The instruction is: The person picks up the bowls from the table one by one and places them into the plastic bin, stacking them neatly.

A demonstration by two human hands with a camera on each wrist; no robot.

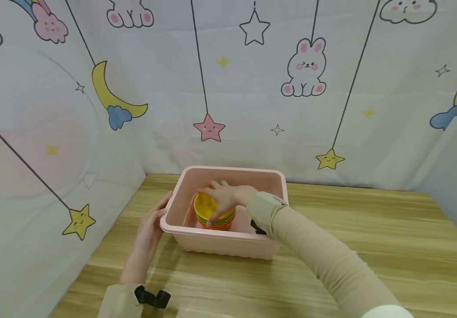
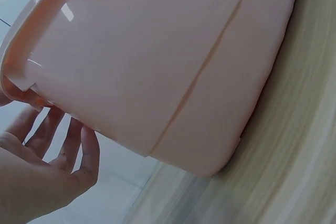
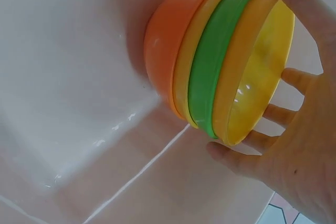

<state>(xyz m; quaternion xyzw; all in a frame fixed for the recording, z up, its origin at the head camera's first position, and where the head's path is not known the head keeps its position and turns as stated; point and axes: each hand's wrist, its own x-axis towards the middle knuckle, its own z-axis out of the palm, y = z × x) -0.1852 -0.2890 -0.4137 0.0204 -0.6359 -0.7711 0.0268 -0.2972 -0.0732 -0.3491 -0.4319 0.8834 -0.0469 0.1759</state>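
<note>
A pink plastic bin (image 1: 228, 244) stands on the table. At its left end my left hand (image 1: 149, 229) holds the rim, with fingers bent under the lip in the left wrist view. Inside the bin, toward its left side, sits a stack of nested bowls (image 3: 205, 61), orange at the bottom, then yellow, green and yellow on top. My right hand (image 1: 228, 198) reaches in over the stack with fingers spread wide. In the right wrist view its thumb and fingers lie around the top yellow bowl's rim; whether they press on it I cannot tell.
The wood-grain table (image 1: 352, 247) extends to the right of the bin. A white curtain (image 1: 252, 97) with cartoon stars, moons and rabbits hangs behind and at both sides. A black strap (image 1: 152, 297) is on the left wrist.
</note>
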